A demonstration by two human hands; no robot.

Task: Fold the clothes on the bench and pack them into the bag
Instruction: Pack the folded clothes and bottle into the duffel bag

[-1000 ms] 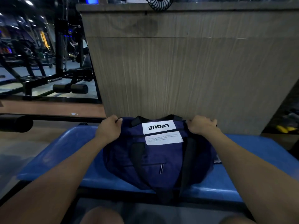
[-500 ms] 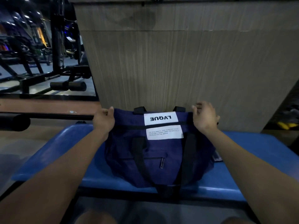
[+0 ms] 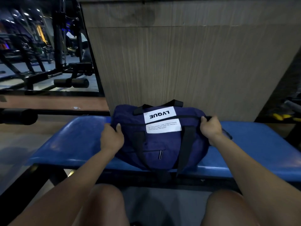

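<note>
A navy duffel bag (image 3: 156, 144) with black straps and a white label lies on the blue padded bench (image 3: 73, 144), its top zipper line running left to right. My left hand (image 3: 111, 138) grips the bag's left end, thumb on top of the fabric. My right hand (image 3: 210, 126) pinches the right end of the zipper line. No loose clothes show on the bench; the inside of the bag is hidden.
A tall wood-grain panel (image 3: 179, 62) stands right behind the bench. Black gym machines with a padded roller (image 3: 71, 83) fill the back left. A black padded bar (image 3: 17, 116) juts in at the left edge. My bare knees (image 3: 104, 203) are below the bench.
Both hands have come down from the bag's upper corners. The left now holds the left end lower down, the right holds the zipper's right end. The bag's top looks flatter and closed.
</note>
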